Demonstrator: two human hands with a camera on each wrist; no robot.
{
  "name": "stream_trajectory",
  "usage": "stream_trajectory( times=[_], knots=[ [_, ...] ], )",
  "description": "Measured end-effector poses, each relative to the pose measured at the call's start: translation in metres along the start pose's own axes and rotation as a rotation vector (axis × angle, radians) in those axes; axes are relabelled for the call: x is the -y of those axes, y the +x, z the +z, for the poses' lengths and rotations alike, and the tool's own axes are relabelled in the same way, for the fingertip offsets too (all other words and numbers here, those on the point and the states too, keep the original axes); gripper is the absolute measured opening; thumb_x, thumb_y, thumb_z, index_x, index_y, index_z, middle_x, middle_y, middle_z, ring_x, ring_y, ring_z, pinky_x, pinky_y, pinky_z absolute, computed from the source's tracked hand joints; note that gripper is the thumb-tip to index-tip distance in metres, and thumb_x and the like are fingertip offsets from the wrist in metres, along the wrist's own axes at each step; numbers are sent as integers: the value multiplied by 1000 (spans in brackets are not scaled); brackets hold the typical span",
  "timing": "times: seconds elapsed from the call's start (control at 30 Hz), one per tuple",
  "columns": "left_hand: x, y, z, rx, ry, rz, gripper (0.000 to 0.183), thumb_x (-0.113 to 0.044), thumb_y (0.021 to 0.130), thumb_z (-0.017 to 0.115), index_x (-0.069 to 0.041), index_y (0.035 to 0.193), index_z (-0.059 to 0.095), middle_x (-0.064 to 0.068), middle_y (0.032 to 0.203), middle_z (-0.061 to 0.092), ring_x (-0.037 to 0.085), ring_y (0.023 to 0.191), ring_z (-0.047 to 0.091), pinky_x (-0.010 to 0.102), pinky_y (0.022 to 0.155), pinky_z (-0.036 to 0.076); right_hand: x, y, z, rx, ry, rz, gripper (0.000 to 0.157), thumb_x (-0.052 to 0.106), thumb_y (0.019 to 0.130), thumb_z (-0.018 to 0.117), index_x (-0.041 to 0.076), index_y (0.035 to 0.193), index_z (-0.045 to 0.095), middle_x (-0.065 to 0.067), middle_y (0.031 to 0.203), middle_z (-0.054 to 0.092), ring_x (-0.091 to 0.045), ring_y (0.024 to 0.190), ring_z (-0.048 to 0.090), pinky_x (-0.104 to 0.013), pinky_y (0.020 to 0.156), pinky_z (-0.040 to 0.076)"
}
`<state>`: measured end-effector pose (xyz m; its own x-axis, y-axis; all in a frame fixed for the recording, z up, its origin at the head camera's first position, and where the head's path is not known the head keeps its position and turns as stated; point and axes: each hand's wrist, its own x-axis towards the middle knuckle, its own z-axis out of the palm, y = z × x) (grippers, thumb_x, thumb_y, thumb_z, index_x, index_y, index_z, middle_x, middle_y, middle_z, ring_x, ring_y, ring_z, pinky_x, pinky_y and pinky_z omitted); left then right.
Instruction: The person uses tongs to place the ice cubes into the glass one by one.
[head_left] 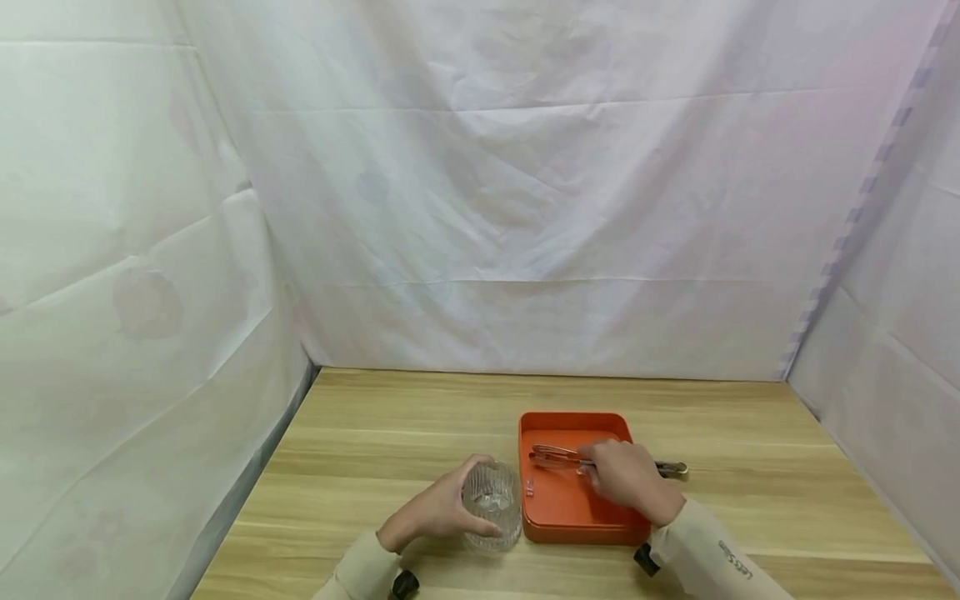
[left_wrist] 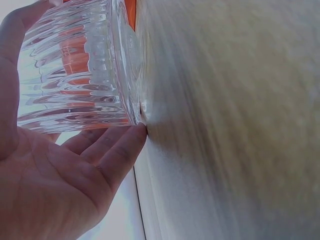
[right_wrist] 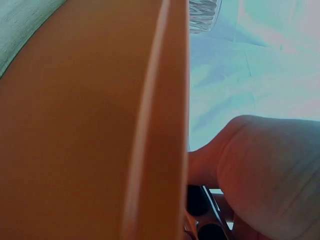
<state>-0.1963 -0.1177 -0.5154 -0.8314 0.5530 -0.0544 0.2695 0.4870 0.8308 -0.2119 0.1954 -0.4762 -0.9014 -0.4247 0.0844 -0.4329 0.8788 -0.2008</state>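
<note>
My left hand [head_left: 452, 505] curves round a ribbed clear glass [head_left: 492, 505], thumb on the near side and fingers on the far side. The left wrist view shows the glass [left_wrist: 90, 65] upright with its base at the table and fingertips low on its wall. Clear pieces show at the bottom of the glass. My right hand [head_left: 624, 475] grips metal tongs [head_left: 671, 468] over an orange tray [head_left: 558, 508], with the tong tips pointing left inside it. In the right wrist view, the tray wall hides most of the tongs [right_wrist: 216, 220]. Small clear cubes [head_left: 529, 487] lie by the tray's left wall.
The glass stands close against the tray's left side. Both are on a wood-grain table [head_left: 360, 450], with white cloth [head_left: 480, 208] hanging behind and at both sides. Black wrist straps [head_left: 406, 583] show at both sleeves.
</note>
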Motion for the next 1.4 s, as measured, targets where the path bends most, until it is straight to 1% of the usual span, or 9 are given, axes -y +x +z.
stream_trajectory(
  times=[0.2, 0.37, 0.57, 0.73, 0.83, 1.03, 1.13, 1.27, 1.4],
  knots=[
    [-2, 0, -3, 4, 5, -2, 102, -43, 67, 90, -18, 149, 34, 9, 126, 59, 24, 110, 60, 44, 88, 54, 0, 1, 1, -23, -22, 8, 17, 13, 89, 70, 23, 76, 65, 10, 64, 55, -8, 50, 40, -27, 43, 31],
    [-1, 0, -2, 3, 8, 2, 101, -43, 67, 90, -18, 148, 35, 8, 126, 59, 23, 110, 60, 43, 88, 54, 2, 0, 4, -28, -39, 41, 14, 15, 88, 73, 24, 79, 68, 10, 66, 59, -8, 50, 42, -29, 43, 33],
    [0, -1, 0, 2, 5, 1, 100, -43, 67, 90, -19, 147, 36, 6, 124, 59, 21, 108, 60, 43, 88, 53, 3, -2, 5, -58, -53, 36, 10, 16, 87, 73, 24, 83, 71, 10, 67, 61, -8, 49, 41, -28, 43, 32],
    [0, -1, 0, 3, -2, 0, 98, -42, 67, 90, -21, 147, 36, 4, 123, 59, 19, 107, 59, 41, 87, 53, 1, -4, 2, -113, -44, -9, 17, 15, 88, 69, 25, 74, 65, 14, 58, 48, -5, 46, 34, -24, 42, 26],
    [0, -1, 0, 1, -2, 1, 97, -42, 67, 90, -23, 146, 37, 4, 123, 59, 19, 108, 59, 41, 87, 53, 1, -5, -2, -137, -26, -26, 24, 15, 89, 67, 25, 69, 59, 16, 55, 41, -3, 46, 33, -22, 43, 26],
    [-1, -1, 0, 1, -1, 12, 94, -42, 68, 90, -24, 145, 38, 4, 123, 59, 19, 109, 59, 40, 89, 51, 1, -8, -11, -143, -13, 3, 27, 16, 90, 68, 26, 68, 56, 16, 55, 41, -1, 48, 35, -23, 45, 29],
    [-1, -2, 0, 2, -5, 6, 94, -41, 69, 90, -24, 145, 37, 4, 123, 59, 19, 109, 59, 40, 89, 52, 2, -9, -13, -139, -16, 25, 23, 19, 91, 69, 25, 71, 60, 16, 56, 43, -2, 48, 35, -23, 45, 29],
    [-2, -2, 0, 3, -12, -4, 95, -41, 68, 90, -24, 145, 37, 4, 123, 59, 20, 108, 59, 41, 88, 52, 4, -10, -17, -159, -8, 54, 4, 21, 90, 70, 23, 90, 73, 15, 64, 54, -2, 49, 36, -24, 46, 31],
    [-3, -1, -1, 5, 4, 2, 95, -42, 69, 90, -22, 146, 37, 4, 122, 59, 19, 108, 59, 40, 88, 51, 5, -11, -22, -171, -13, 66, 15, 22, 91, 70, 22, 104, 76, 12, 70, 59, -3, 49, 37, -23, 46, 31]
  ],
)
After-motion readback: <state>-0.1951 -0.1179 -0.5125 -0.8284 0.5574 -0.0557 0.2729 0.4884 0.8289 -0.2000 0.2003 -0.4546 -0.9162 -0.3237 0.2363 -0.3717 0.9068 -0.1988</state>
